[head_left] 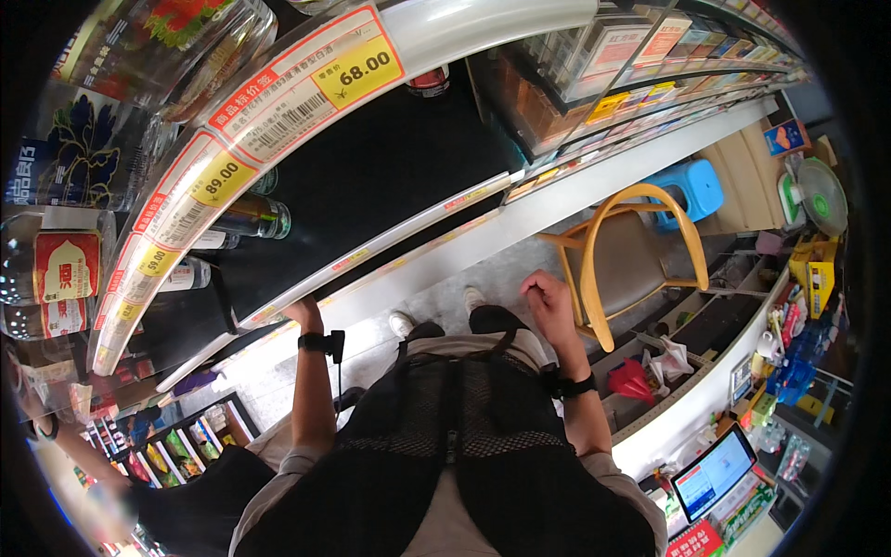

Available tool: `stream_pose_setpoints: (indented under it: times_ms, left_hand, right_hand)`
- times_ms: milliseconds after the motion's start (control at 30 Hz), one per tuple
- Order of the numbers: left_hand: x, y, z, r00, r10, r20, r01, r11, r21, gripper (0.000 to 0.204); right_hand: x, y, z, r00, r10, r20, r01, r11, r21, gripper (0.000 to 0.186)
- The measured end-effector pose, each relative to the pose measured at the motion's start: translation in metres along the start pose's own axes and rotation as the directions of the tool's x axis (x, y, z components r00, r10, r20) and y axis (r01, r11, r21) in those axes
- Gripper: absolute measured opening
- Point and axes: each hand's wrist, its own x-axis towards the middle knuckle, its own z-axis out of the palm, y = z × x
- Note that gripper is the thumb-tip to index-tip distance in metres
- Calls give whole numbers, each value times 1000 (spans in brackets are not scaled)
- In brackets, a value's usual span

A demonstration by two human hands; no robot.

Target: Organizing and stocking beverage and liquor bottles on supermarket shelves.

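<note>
I judge this a reach to the shelf [371, 186] ahead by my left hand [304, 314], its grip too hidden to tell, with my right hand [551, 302] loosely curled, seemingly empty, near the chair [626, 252], so the next move calls for gentle contact.

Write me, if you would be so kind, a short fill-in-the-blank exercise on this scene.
1. The hand at the edge of the black shelf is the person's ____ one.
2. The right hand is beside an armchair with a frame made of ____.
3. The plastic stool near that armchair is coloured ____.
4. The wristbands on both arms are ____ in colour.

Missing words: left; wood; blue; black.
</note>
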Motion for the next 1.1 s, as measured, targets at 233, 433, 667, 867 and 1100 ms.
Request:
stream_pose_setpoints:
  times_ms: [233, 433, 667, 867, 1100]
  left_hand:
    - [-22, 30, -5, 994, -89, -69, 59, 934, -352, 22]
    - [-55, 85, -68, 970, 241, 28, -243, 969, 49, 19]
    - [-69, 144, -158, 829, 498, 256, -415, 853, -315, 33]
    - [-31, 229, -231, 885, 384, -262, -465, 715, -522, 41]
    - [65, 233, -196, 834, 476, -279, -545, 792, -276, 31]
  right_hand:
    - [1, -11, -5, 998, 55, 38, -54, 998, -35, 14]
    - [3, -8, 2, 998, 32, 52, -29, 998, -50, 15]
    - [19, -12, 17, 986, 41, 162, -30, 997, -68, 15]
    - [27, -22, 34, 978, 39, 205, -21, 996, -88, 14]
    - [15, -22, 66, 980, 29, 197, -14, 997, -75, 13]
